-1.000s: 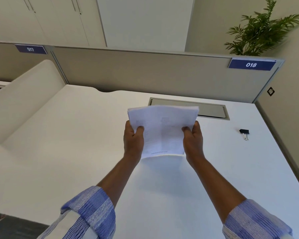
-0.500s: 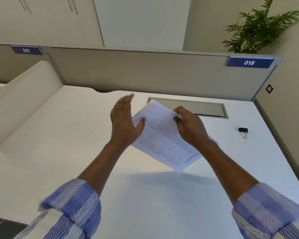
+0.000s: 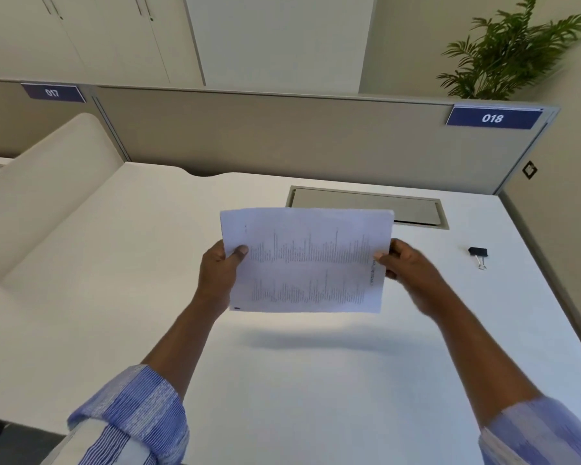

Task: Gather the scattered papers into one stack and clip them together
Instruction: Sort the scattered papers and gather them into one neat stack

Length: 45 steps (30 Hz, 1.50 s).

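Stack of papers [image 3: 311, 263] at centre of frame, held in the air above the desk [image 3: 114, 297], long edges horizontal, printed lines running vertically as seen here; edges look squared up; its shadow falls on the desk just below it. Left hand [image 3: 217, 276] grips the stack's left edge, thumb over the front sheet, fingers hidden behind; right hand [image 3: 406, 266] grips the right edge the same way, thumb tip on the front, fingers curled round the back. Both forearms bare, blue-and-white striped sleeves [image 3: 131, 417] rolled up at the bottom corners of the frame.

Binder clip [image 3: 478, 255], black with wire handles, lies on the desk at centre right, well apart from the papers and beyond the right hand; whether the handles are folded flat cannot be told. Grey cable hatch [image 3: 410, 209] set in the desk behind the stack's upper right corner.

Beige partition [image 3: 282, 135] runs across the back of the desk; blue sign "018" [image 3: 492, 118] at upper right, "017" [image 3: 52, 92] at upper left. Potted plant [image 3: 510, 48] in the top right corner; pale cabinet doors [image 3: 91, 35] at top left.
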{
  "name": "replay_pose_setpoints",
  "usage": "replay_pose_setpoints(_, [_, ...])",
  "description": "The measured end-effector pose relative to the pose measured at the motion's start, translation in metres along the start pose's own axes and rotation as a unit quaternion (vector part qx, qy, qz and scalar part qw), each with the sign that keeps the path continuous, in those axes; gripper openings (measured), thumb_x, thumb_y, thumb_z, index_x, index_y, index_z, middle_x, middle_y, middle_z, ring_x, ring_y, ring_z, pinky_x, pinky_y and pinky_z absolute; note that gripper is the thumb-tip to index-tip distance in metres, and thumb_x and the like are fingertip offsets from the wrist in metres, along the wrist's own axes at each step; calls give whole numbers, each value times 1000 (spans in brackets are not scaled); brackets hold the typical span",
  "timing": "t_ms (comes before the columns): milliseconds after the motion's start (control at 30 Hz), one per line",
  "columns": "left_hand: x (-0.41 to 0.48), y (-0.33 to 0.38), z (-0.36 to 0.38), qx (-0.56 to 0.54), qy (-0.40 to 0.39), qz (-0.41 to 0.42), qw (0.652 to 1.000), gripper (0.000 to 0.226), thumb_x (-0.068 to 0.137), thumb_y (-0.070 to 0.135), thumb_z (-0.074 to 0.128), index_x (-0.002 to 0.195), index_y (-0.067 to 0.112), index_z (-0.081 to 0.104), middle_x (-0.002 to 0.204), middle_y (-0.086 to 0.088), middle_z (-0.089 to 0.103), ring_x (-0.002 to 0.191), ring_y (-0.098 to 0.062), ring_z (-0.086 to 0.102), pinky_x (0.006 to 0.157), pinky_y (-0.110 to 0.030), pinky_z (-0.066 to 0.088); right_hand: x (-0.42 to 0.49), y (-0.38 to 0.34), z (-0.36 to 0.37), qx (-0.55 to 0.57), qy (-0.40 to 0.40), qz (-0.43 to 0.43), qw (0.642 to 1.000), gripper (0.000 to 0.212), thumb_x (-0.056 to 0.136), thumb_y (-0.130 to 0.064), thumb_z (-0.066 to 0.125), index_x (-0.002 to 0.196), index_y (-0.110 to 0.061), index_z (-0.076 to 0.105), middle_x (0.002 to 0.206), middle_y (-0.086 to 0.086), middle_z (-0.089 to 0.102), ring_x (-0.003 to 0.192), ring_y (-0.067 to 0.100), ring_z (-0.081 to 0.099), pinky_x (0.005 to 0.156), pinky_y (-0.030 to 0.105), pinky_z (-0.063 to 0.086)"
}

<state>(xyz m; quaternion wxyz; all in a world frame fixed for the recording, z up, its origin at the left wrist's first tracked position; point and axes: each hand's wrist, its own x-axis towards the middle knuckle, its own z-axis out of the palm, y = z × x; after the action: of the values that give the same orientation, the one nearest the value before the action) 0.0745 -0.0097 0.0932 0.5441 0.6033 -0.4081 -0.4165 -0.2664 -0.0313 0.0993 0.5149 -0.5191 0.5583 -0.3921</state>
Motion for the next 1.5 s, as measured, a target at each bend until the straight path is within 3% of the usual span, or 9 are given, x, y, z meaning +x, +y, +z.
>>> replay_pose_setpoints(267, [-8, -17, 25, -51, 28, 4, 998, 15, 90, 16, 58, 103, 18, 64, 101, -3, 71, 93, -26, 67, 78, -42, 55, -4, 16, 29, 52, 152, -8, 987, 26, 98, -7, 52, 121, -14, 62, 112, 1, 69, 101, 23, 62, 78, 30, 48])
replay_pose_setpoints(467, [-20, -45, 38, -32, 83, -4, 996, 26, 89, 5, 51, 109, 21, 58, 94, 8, 65, 83, -6, 62, 71, -22, 49, -6, 42, 50, 70, 228, 6, 971, 34, 92, 3, 44, 115, -13, 63, 94, -4, 62, 84, 12, 53, 70, 24, 41])
replay_pose_setpoints(567, [-28, -73, 44, -4, 80, -36, 996, 31, 92, 1, 49, 116, 18, 57, 102, 3, 65, 93, -17, 62, 74, -26, 48, -8, 72, 62, 77, 230, 59, 968, 30, 92, 2, 45, 111, -14, 62, 92, -2, 61, 89, 19, 52, 70, 27, 41])
replay_pose_setpoints(800, [-21, -79, 48, -30, 91, -37, 995, 32, 92, 2, 49, 113, 23, 58, 98, 14, 64, 87, 5, 58, 72, -11, 47, -6, 78, 60, 102, 259, 39, 960, 34, 95, -1, 45, 117, -19, 63, 98, -12, 64, 93, 6, 56, 83, 24, 44])
replay_pose_setpoints(1000, [-9, -96, 40, 43, 43, -50, 997, 19, 94, 5, 53, 107, 17, 57, 97, 5, 64, 87, -9, 60, 74, -26, 46, -10, 92, 60, 31, 212, 70, 974, 36, 97, -5, 48, 130, -17, 57, 116, -2, 65, 110, 18, 58, 88, 30, 41])
replay_pose_setpoints(1133, [26, -74, 28, 138, -33, -21, 990, 5, 88, 13, 54, 92, 16, 56, 89, -2, 65, 76, -17, 58, 70, -32, 46, -6, 91, 33, 8, 174, 118, 978, 15, 93, -14, 58, 107, -20, 59, 112, 7, 71, 101, 28, 67, 83, 39, 53])
replay_pose_setpoints(1200, [46, -61, 23, 228, -86, -1, 970, 13, 82, 22, 51, 90, 13, 54, 88, -7, 64, 74, -21, 54, 67, -33, 41, -10, 92, 15, 0, 212, 121, 970, 24, 89, -33, 68, 109, -23, 59, 108, 6, 72, 104, 31, 70, 89, 41, 55])
replay_pose_setpoints(1300, [67, -37, 30, 346, -180, 31, 920, 10, 86, 18, 52, 90, 10, 52, 83, -9, 61, 73, -23, 52, 63, -32, 37, -15, 84, -1, -230, 245, 1, 942, 62, 82, -42, 78, 133, -16, 54, 127, 4, 64, 114, 21, 63, 95, 32, 47])
replay_pose_setpoints(1500, [80, -3, 92, 465, -363, 120, 799, 6, 92, 12, 53, 97, 12, 55, 94, -2, 60, 87, -24, 54, 66, -30, 37, 12, 71, 22, -238, 59, -20, 969, 75, 84, -47, 76, 146, -20, 45, 133, -11, 59, 116, 8, 59, 100, 28, 47])
